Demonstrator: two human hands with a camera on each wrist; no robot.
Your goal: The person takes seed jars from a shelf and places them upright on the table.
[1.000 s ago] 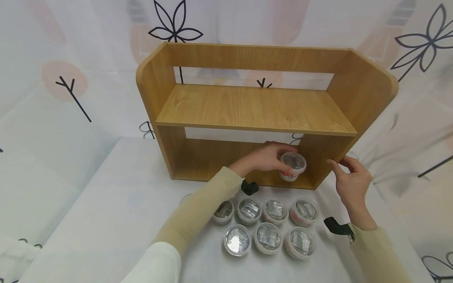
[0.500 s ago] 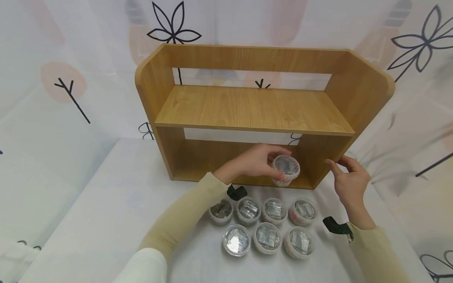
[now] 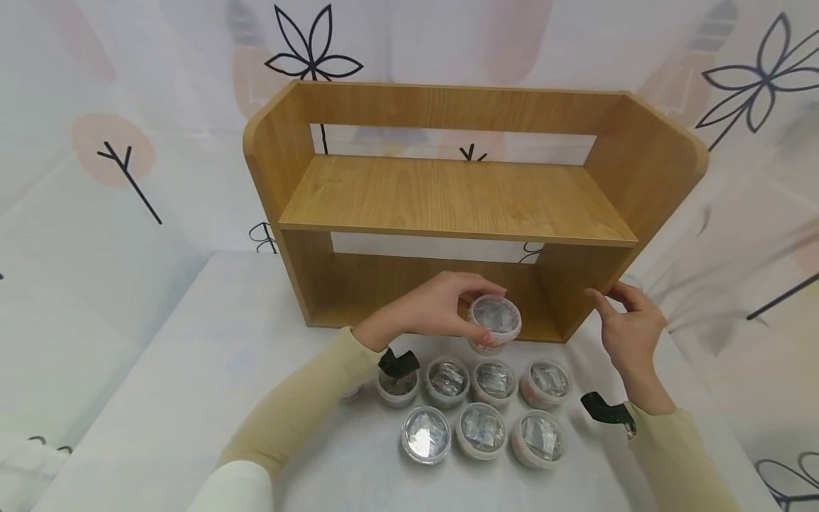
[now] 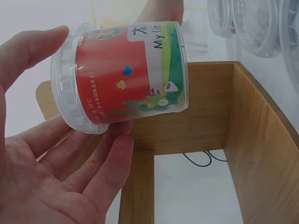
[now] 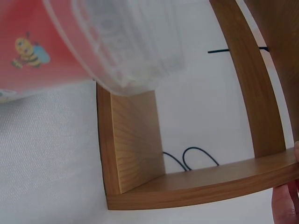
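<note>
In front of the lower compartment of a wooden shelf (image 3: 457,199), my left hand (image 3: 435,306) holds a small lidded plastic tub (image 3: 495,316) by its rim, thumb on one side and fingers on the other. The left wrist view shows the tub's red printed label (image 4: 114,70) and clear lid (image 4: 65,84). My right hand (image 3: 633,327) grips the front edge of the shelf's right side panel, its thumb on the near side. Only a few fingers (image 5: 284,205) of that hand show at the edge of the right wrist view.
Two rows of similar lidded tubs, such as a front one (image 3: 426,435) and a back one (image 3: 545,384), stand on the white table (image 3: 160,398) before the shelf. One tub (image 3: 351,392) is partly hidden by the left forearm. Printed cloth (image 3: 192,64) hangs behind.
My left hand has brought the tub left and toward the front, out of the lower compartment's right part. The right hand keeps its grip on the side panel.
</note>
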